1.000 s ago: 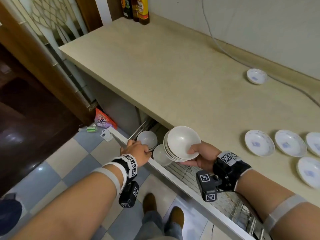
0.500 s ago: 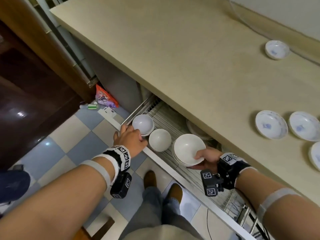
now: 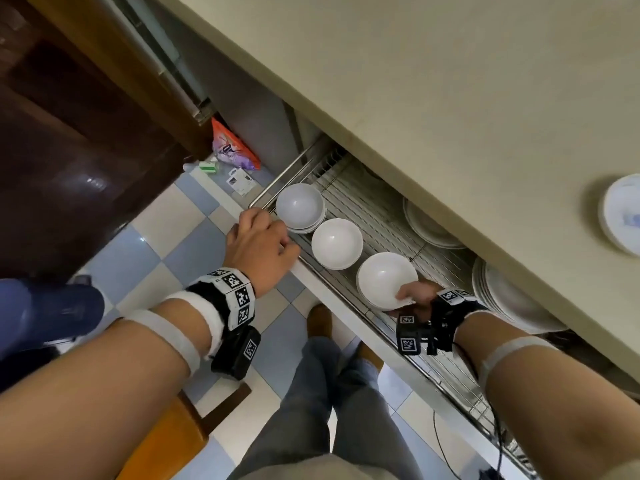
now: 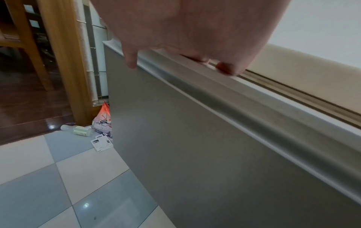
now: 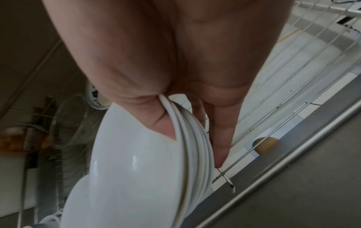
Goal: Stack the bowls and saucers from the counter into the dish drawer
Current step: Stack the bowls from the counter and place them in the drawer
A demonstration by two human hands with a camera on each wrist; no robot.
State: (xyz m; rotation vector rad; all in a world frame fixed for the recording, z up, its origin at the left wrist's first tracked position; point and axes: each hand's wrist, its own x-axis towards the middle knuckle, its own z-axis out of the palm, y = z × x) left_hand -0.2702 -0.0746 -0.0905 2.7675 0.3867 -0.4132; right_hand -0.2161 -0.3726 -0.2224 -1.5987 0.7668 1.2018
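My right hand (image 3: 412, 294) grips a stack of white bowls (image 3: 386, 278) by the near rim, thumb inside the top bowl, fingers under the stack (image 5: 136, 169). The stack hangs low over the wire rack (image 3: 367, 209) of the pulled-out dish drawer. Left of it in the rack sit a single white bowl (image 3: 336, 242) and another bowl stack (image 3: 300, 206). My left hand (image 3: 263, 244) holds the top edge of the drawer front (image 4: 215, 138), with its fingers (image 4: 226, 67) curled over that edge. One saucer (image 3: 623, 213) shows on the counter at the right edge.
The beige counter (image 3: 450, 81) overhangs the drawer's back, where plates (image 3: 429, 226) and a plate stack (image 3: 512, 299) stand. On the tiled floor lie an orange packet (image 3: 232, 147) and small litter. My legs (image 3: 329, 393) and a wooden stool (image 3: 180, 427) are below.
My right hand has carried the bowl stack down from counter-edge height into the drawer, to the right of the single bowl. The left hand has stayed on the drawer front. The head view has tipped downward.
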